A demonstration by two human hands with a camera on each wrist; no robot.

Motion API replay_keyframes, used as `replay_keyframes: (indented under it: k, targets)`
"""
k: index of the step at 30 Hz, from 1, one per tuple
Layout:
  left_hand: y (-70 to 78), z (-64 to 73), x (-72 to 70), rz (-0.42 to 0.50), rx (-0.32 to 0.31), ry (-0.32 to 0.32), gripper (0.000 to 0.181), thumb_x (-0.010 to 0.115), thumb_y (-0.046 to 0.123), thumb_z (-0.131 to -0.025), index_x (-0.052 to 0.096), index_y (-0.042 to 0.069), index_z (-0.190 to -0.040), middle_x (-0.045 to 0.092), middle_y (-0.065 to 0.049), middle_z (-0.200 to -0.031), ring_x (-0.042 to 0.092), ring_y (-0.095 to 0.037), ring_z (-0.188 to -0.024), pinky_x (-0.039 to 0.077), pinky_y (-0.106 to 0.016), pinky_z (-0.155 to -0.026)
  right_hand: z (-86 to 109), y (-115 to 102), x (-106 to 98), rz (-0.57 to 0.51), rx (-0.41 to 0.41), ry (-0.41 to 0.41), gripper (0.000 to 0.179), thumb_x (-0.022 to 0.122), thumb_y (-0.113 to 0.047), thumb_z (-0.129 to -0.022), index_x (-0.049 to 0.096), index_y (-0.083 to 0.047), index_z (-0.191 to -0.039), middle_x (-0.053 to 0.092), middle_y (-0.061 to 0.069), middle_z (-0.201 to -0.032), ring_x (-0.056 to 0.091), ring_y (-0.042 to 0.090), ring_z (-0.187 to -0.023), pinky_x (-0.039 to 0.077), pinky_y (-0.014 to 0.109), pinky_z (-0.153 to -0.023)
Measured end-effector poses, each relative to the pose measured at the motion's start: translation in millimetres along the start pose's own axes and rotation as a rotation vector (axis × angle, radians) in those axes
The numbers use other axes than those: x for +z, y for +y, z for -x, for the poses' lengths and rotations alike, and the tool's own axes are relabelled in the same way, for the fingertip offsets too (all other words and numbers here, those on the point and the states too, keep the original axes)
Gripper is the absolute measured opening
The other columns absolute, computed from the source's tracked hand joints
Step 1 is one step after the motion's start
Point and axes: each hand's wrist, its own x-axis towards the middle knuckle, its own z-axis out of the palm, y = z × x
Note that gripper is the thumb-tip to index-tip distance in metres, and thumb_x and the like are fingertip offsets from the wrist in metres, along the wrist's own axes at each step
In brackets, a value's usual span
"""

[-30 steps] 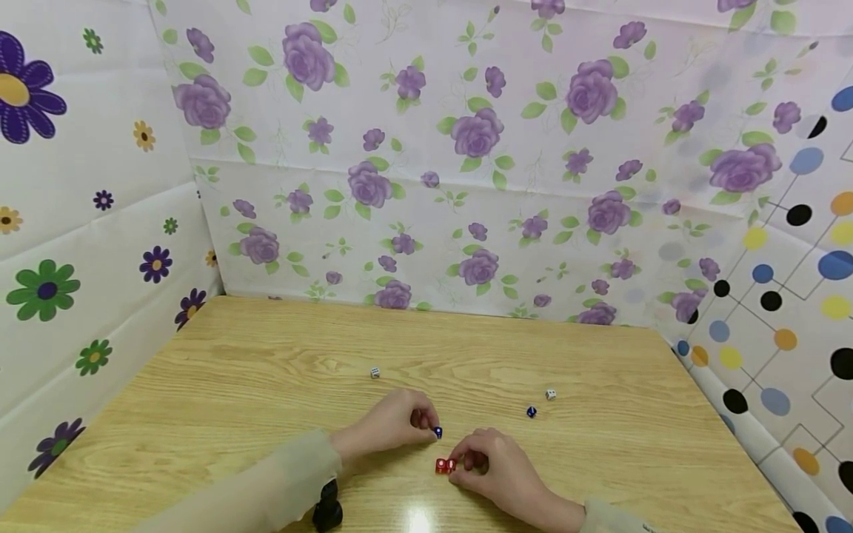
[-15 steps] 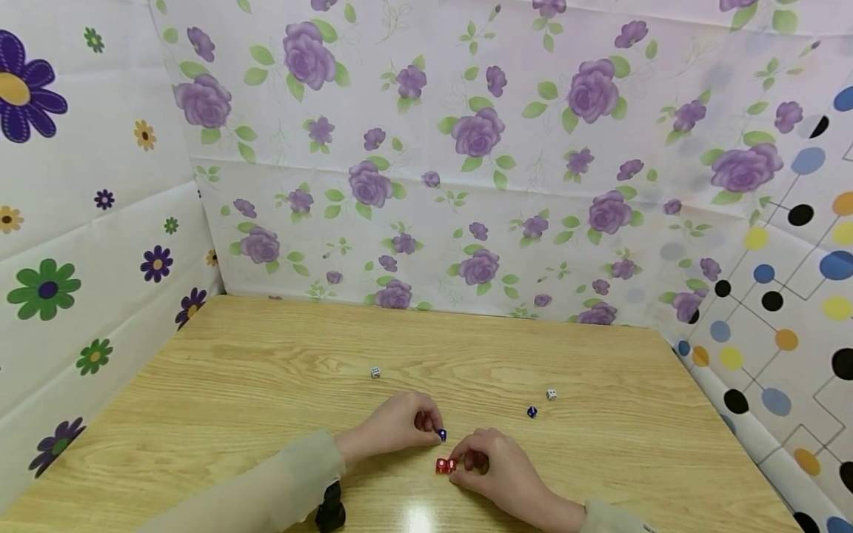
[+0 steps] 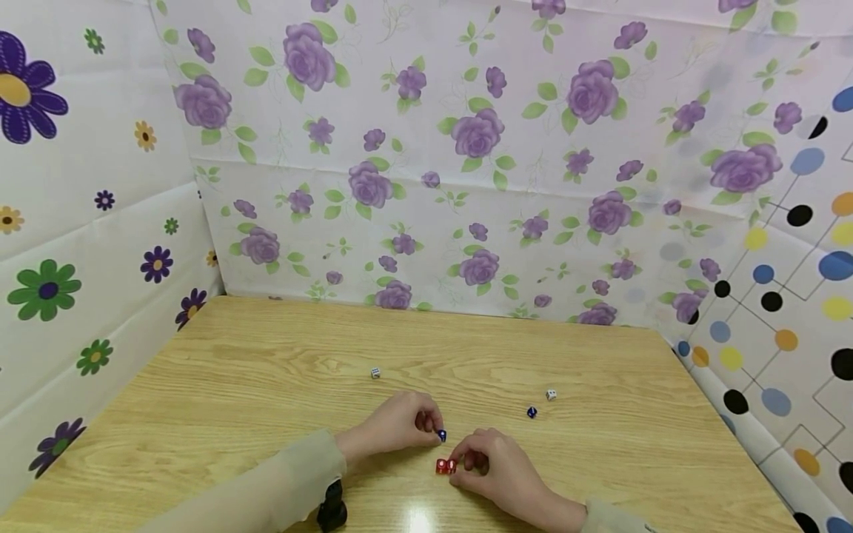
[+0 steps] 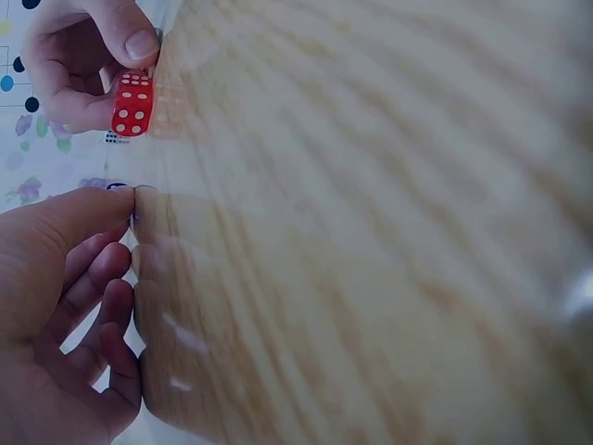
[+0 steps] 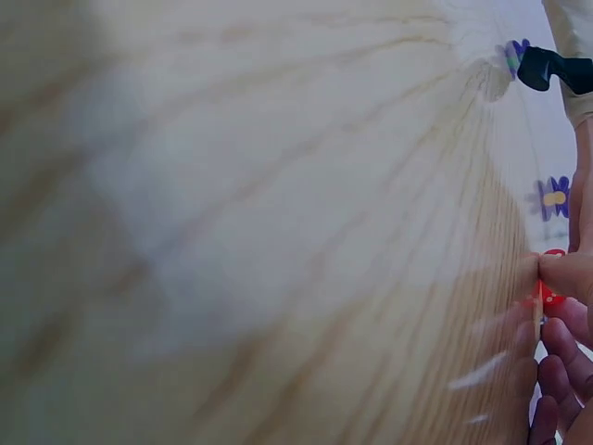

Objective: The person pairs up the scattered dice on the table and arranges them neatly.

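Between the left hand's (image 3: 400, 423) thumb and forefinger is a blue die (image 3: 442, 435), pinched low at the table. In the left wrist view that die is mostly hidden behind the thumb. Nearer the person, two red dice sit side by side: a left red die (image 3: 441, 466) and a right red die (image 3: 451, 466). The right hand (image 3: 501, 474) pinches the right one, with thumb and forefinger at its sides. In the right wrist view, red (image 5: 553, 295) shows partly behind the right thumb.
On the wooden table (image 3: 280, 348), a white die (image 3: 375, 373) lies beyond the left hand. Another blue die (image 3: 532, 412) and a second white die (image 3: 551, 394) lie close together at the right. Patterned cloth walls (image 3: 426, 222) stand behind and at both sides.
The left hand has shifted slightly right and nearer the person with the blue die, then stayed almost still. The right hand and red dice have not visibly moved.
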Motion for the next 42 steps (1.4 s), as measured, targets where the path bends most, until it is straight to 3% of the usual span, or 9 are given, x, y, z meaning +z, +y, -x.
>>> replay_keyframes:
  k: [9,13,22,32,42]
  targets:
    - [1.3,0.1,-0.5,-0.011,-0.001,-0.010,0.008,0.079,0.013,-0.082,0.072,0.016,-0.083,0.066,0.008,-0.078,0.055,0.001,-0.070,0.046,-0.016,-0.066,0.9,5,-5,-0.077,-0.035,-0.024,0.017,0.079,-0.032,-0.083,0.072,-0.024,-0.097,0.063,-0.009,-0.083,0.054,-0.001,-0.074,0.049,0.019,-0.066]
    - [0.7,0.2,-0.2,-0.026,0.005,-0.008,0.008,0.079,0.013,-0.082,0.071,0.016,-0.083,0.065,0.008,-0.078,0.054,0.002,-0.069,0.046,-0.015,-0.066,-2.4,7,-15,-0.092,-0.004,-0.027,0.016,0.077,-0.023,-0.086,0.073,-0.018,-0.100,0.064,-0.009,-0.085,0.055,-0.002,-0.074,0.049,0.019,-0.065]
    - [0.0,0.3,0.8,-0.020,-0.016,-0.017,0.008,0.079,0.015,-0.083,0.071,0.018,-0.084,0.063,0.012,-0.078,0.052,0.004,-0.069,0.046,-0.016,-0.066,-14.7,20,-45,0.005,-0.009,0.109,0.016,0.075,-0.011,-0.086,0.074,-0.013,-0.102,0.066,-0.007,-0.083,0.056,-0.001,-0.074,0.050,0.019,-0.064]
    - [0.2,1.1,1.3,-0.013,-0.022,-0.017,0.009,0.079,0.015,-0.084,0.071,0.019,-0.084,0.062,0.012,-0.078,0.052,0.003,-0.069,0.046,-0.016,-0.066,-20.7,49,-84,0.094,0.032,0.182,0.019,0.070,-0.006,-0.089,0.074,-0.012,-0.108,0.068,-0.002,-0.088,0.058,0.001,-0.073,0.050,0.020,-0.061]
    - [0.8,1.7,0.0,-0.014,-0.023,-0.014,0.008,0.078,0.015,-0.084,0.071,0.019,-0.084,0.063,0.011,-0.079,0.052,0.003,-0.069,0.046,-0.016,-0.066,-13.2,80,-95,0.127,0.053,0.160,0.021,0.071,-0.006,-0.089,0.074,-0.010,-0.109,0.068,-0.003,-0.088,0.060,0.003,-0.073,0.051,0.020,-0.064]
